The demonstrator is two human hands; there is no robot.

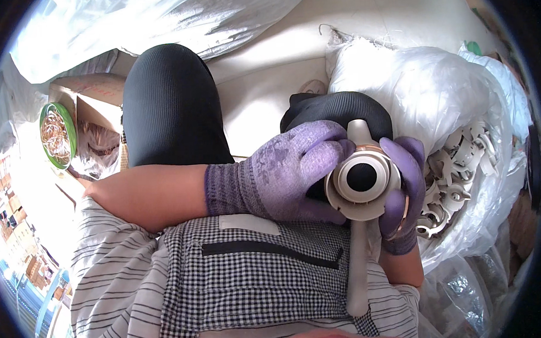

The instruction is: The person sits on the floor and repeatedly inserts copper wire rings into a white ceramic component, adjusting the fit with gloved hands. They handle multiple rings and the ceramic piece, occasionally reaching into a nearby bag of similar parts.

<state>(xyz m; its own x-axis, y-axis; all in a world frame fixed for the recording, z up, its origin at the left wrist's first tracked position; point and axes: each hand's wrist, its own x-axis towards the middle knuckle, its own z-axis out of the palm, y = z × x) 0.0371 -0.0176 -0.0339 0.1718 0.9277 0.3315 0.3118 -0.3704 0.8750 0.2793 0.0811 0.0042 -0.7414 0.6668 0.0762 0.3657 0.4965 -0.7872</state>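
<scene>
In front of my lap is a beige plastic housing [391, 173] with a round head, stepped rings and a dark round centre. A tapered stub points up from its head, and a long pale handle-like piece [359, 273] extends below it toward my apron; whether the two are joined I cannot tell. A thin copper-coloured band shows along the head's upper edge. My left hand [300, 171], in a purple glove, grips the left side, fingertips at the upper rim. My right hand [405, 188], gloved alike, curls around the right side. Another thin copper-coloured strip [405, 215] shows by its fingers.
At my right, a large clear plastic bag [410, 80] holds several curved beige plastic parts [447, 189]. On the left, a green round container [71, 134] of copper-coloured rings sits beside a cardboard box [98, 109]. Plastic sheeting [152, 24] lies beyond my knees.
</scene>
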